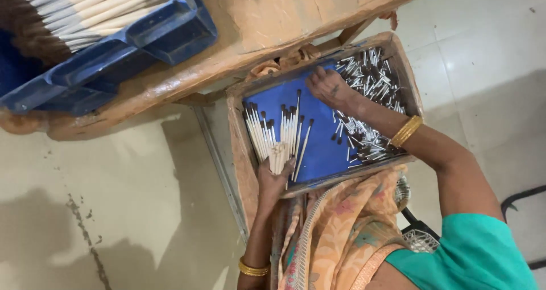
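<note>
A small bundle of pale sticks (278, 156) is held upright by the closed fingers of the left hand (273, 182), at 7 o'clock in the blue-lined tray (321, 147). The sticks look light, thin, stiff and likely brittle; mid-length suits gripping. Dark tips are seen on loose sticks (278, 128). The right hand (329, 88) rests spread beside metal ferrules (369, 73) at 1 o'clock.

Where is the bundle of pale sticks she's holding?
The bundle of pale sticks is in the left hand, at the near edge of the blue-lined tray, beside the loose brushes.
</note>
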